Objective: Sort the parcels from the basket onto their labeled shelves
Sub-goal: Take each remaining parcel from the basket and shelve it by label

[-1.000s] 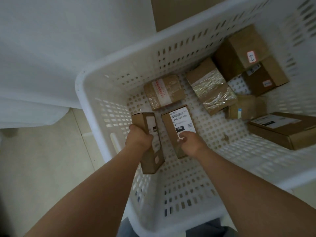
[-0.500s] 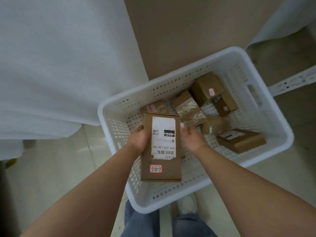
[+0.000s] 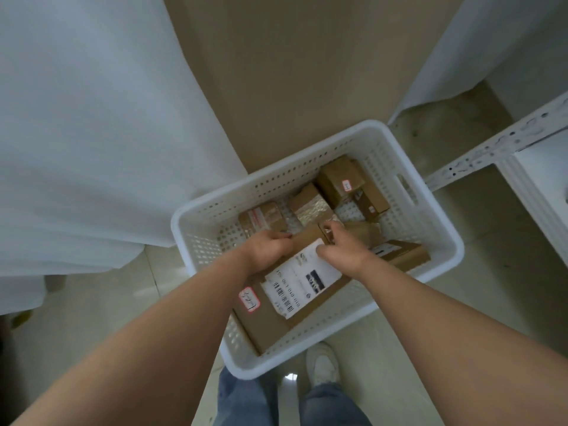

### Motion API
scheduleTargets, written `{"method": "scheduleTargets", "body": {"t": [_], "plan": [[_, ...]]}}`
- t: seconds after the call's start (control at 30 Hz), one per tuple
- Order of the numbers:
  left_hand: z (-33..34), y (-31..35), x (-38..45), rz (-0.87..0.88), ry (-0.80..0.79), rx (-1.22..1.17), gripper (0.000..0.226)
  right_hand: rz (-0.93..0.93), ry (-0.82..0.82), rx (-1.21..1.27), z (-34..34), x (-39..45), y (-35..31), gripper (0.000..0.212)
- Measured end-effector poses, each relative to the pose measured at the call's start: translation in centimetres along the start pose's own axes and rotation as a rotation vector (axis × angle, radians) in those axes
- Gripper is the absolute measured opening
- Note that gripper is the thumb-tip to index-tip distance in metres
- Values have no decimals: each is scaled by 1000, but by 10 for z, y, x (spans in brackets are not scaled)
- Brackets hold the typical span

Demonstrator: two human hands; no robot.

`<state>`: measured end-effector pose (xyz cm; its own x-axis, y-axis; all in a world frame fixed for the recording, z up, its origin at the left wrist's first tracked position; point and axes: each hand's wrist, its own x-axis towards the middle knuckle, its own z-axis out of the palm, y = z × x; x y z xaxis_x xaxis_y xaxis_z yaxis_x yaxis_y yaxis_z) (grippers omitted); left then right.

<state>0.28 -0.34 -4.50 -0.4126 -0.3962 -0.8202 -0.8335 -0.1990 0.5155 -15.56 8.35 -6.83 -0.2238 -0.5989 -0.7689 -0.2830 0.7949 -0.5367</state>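
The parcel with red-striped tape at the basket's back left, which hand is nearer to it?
Left. The left hand sits just below the taped parcel; the right hand is farther right.

We held a flat brown cardboard parcel [image 3: 270, 315] tilted above the near half of the white perforated basket [image 3: 442, 241]. Our left hand [image 3: 267, 250] gripped its far left edge and our right hand [image 3: 341, 250] pinched its far right corner. A white shipping label [image 3: 302, 279] with barcode faced up, and a small red-edged sticker [image 3: 249, 299] sat near its left edge. Several more brown parcels [image 3: 339, 176] lay in the basket's far half, one wrapped in clear tape [image 3: 310, 207]. A white shelf frame [image 3: 504, 142] stood to the right.
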Motion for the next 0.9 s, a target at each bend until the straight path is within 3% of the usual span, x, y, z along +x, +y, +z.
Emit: {"method": "scheduleTargets", "body": {"t": [0.07, 0.13, 0.2, 0.27, 0.43, 0.63, 0.7, 0.9], "plan": [[-1, 4, -1, -12, 118, -158, 19, 2, 157, 66, -5, -1, 1, 54], [-1, 10, 0, -16, 226, -396, 21, 13, 296, 91, -11, -2, 4, 63], [-1, 15, 1, 13, 295, -585, 20, 27, 327, 192, -14, -4, 6, 73], [-1, 19, 1, 55, 324, -641, 21, 34, 287, 323, -14, -8, 6, 70], [6, 33, 0, 147, 369, -648, 21, -28, 274, 516, -16, -13, 6, 35], [18, 45, -5, 216, 359, -778, 17, -106, 348, 481, -34, -18, 8, 39], [24, 51, -9, 205, 344, -778, 26, -119, 397, 492, -42, -20, 10, 41], [44, 71, -22, 262, 410, -537, 26, -103, 459, 548, -61, -36, 19, 43]]}}
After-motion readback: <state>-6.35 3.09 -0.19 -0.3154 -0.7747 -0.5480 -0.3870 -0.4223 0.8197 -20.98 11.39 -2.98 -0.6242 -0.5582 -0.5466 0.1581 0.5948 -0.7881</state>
